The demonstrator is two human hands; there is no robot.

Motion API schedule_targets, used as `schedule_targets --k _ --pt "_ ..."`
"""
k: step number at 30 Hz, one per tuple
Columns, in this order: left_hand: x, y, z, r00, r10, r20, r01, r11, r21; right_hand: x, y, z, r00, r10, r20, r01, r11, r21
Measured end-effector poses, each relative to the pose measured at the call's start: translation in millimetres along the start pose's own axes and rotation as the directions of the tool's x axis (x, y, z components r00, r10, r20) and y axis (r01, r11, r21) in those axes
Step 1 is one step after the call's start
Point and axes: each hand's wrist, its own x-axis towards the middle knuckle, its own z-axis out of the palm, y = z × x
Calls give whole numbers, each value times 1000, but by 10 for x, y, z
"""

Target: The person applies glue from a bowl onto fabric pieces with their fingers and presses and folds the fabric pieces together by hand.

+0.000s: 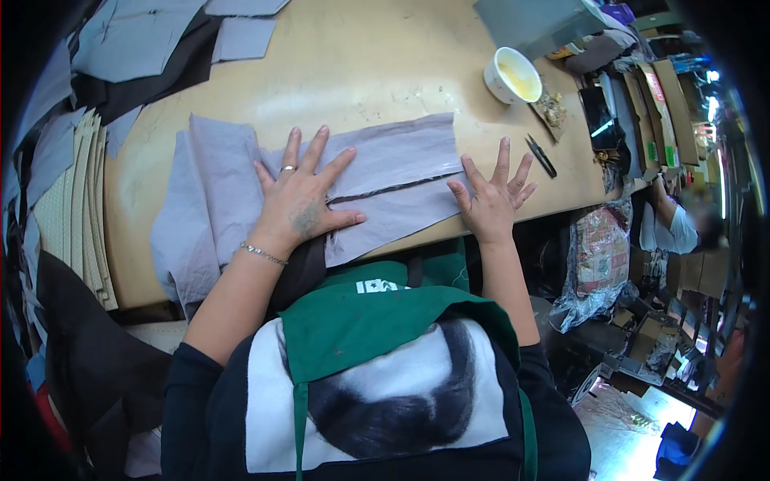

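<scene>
A grey-lilac piece of fabric [401, 152] lies across the front of the table, with a dark raw-edged seam or slit running lengthwise through it. My left hand [303, 192] rests on the cloth with its fingers spread, left of the seam's end. Fingers apart, my right hand [493, 196] is at the fabric's right end, its thumb and index finger at the cloth's edge. Neither hand grips anything. At the left, the cloth is bunched in folds and hangs over the table's front edge.
A white bowl of yellow paste [515, 76] stands at the back right, by a stained flat piece [550, 112] and black tweezers [541, 156]. Cut grey pieces [132, 36] and cream strips [76, 208] lie left. A grey bin [537, 28] stands behind. Another person's arm [666, 208] shows far right.
</scene>
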Motion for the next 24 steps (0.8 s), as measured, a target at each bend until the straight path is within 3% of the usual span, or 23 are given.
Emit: schedule_targets --k 3,7,10,24 --pt "17 17 -24 1000 -2 -1 2 1000 11 -2 15 -92 995 52 -84 -51 999 8" --pt "8 22 -16 1000 -6 17 5 1000 18 -89 -524 -312 968 -213 -129 238 944 230" --pt "6 19 -8 1000 -6 11 6 1000 18 -157 -775 -249 957 -286 -40 284 909 305" --pt "19 33 -13 999 -22 25 21 999 33 -90 -238 -8 997 -75 -24 78 984 160"
